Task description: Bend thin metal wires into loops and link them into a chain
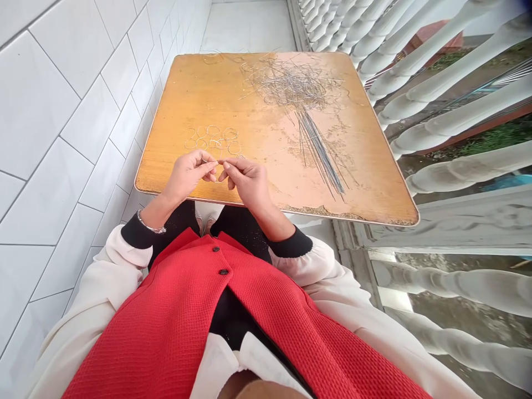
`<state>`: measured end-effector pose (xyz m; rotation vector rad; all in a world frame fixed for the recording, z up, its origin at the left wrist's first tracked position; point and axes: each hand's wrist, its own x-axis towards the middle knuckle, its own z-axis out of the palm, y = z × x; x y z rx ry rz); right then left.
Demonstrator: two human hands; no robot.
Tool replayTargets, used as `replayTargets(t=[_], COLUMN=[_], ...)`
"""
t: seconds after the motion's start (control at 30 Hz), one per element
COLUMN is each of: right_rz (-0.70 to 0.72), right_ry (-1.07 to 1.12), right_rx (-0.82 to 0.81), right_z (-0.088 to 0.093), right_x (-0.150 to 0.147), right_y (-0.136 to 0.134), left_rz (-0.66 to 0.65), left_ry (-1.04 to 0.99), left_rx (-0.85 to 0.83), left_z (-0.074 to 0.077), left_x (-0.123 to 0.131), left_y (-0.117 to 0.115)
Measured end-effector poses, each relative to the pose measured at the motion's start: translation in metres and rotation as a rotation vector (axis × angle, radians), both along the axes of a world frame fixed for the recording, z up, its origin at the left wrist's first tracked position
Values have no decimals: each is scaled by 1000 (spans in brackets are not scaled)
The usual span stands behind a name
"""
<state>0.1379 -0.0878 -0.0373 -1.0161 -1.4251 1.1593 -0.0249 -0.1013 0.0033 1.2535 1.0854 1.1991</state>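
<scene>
The left hand (189,176) and right hand (245,180) are hiding most of a thin silver wire (205,161), while a tangled grey wire heap (291,83) is showing strands too fine to count.

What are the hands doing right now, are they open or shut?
Left hand: closed, pinching a thin wire.
Right hand: closed, pinching what looks like the same wire.
</scene>
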Motion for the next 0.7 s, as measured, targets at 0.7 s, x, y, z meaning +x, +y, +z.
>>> replayTargets(t=[0.7], right_rz=[-125], right_ry=[-588], right_rx=[380], right_z=[6], right_x=[-5], right_y=[4], left_rz=[7], left_ry=[158], left_rx=[9], left_z=[4], left_x=[-4], left_y=[7])
